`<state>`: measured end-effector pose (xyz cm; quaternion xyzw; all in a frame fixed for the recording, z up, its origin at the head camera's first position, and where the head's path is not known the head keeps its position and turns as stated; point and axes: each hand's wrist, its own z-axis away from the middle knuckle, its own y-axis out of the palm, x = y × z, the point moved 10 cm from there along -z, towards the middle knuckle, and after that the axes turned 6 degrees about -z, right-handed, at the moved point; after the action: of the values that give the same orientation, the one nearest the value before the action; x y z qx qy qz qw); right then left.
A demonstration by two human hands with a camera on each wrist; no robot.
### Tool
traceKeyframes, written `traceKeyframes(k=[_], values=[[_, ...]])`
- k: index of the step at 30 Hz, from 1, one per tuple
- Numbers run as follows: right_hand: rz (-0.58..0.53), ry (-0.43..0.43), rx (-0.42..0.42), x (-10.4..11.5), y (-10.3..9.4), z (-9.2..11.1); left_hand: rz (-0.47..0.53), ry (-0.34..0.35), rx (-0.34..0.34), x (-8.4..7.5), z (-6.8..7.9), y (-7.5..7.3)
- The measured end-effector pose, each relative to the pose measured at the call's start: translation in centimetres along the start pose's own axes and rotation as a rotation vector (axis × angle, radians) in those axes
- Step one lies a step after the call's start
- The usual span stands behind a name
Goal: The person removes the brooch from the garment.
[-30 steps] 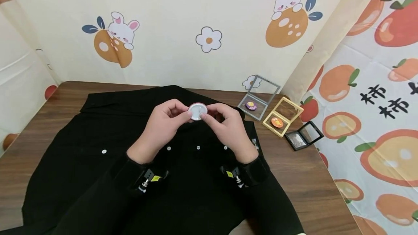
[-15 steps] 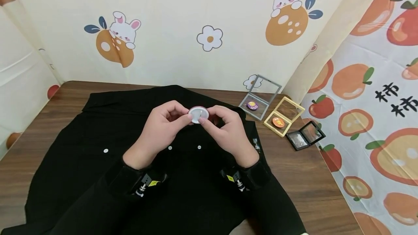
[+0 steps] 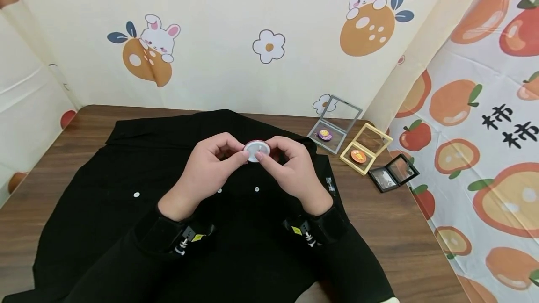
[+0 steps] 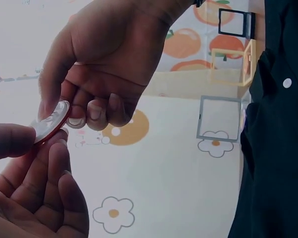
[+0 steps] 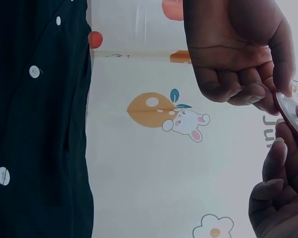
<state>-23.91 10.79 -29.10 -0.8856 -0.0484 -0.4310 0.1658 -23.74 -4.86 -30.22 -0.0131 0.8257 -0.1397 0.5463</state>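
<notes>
Both hands hold a round pin-back badge (image 3: 251, 147) over a black shirt with white buttons (image 3: 92, 228). Its white back with the pin faces up toward the head camera, and a red rim shows along its edge (image 4: 55, 118). My left hand (image 3: 204, 169) pinches the badge's left side between thumb and fingers. On the opposite side, my right hand (image 3: 296, 172) grips it, thumb lying on the white back. In the right wrist view the badge (image 5: 288, 106) is seen nearly edge-on, and its front is hidden.
At the back right stand three open cases: a grey one (image 3: 345, 130) with a purple badge (image 3: 324, 135), a yellow one (image 3: 346, 159) with an orange badge (image 3: 358, 156), and a black one (image 3: 393, 172). The shirt covers much of the wooden table (image 3: 404, 242); printed curtains (image 3: 210, 69) rise behind.
Both hands have come slightly lower with the badge, and its white back is tilted a little differently. The grip stays the same. A shirt button near the right hand is now hidden.
</notes>
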Motion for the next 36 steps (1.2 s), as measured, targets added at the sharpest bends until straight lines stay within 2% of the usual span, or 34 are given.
traceKeyframes(k=[14, 29, 36], values=[[-0.09, 0.007, -0.022, -0.22, 0.25, -0.08, -0.014, 0.024, -0.009, -0.29, -0.12, -0.05], [-0.054, 0.023, -0.03, -0.84, 0.63, 0.27, -0.027, 0.011, -0.01, 0.3, -0.13, -0.03], [-0.006, -0.034, -0.002, -0.71, 0.87, 0.31, -0.035, 0.018, -0.016, 0.32, -0.15, -0.17]])
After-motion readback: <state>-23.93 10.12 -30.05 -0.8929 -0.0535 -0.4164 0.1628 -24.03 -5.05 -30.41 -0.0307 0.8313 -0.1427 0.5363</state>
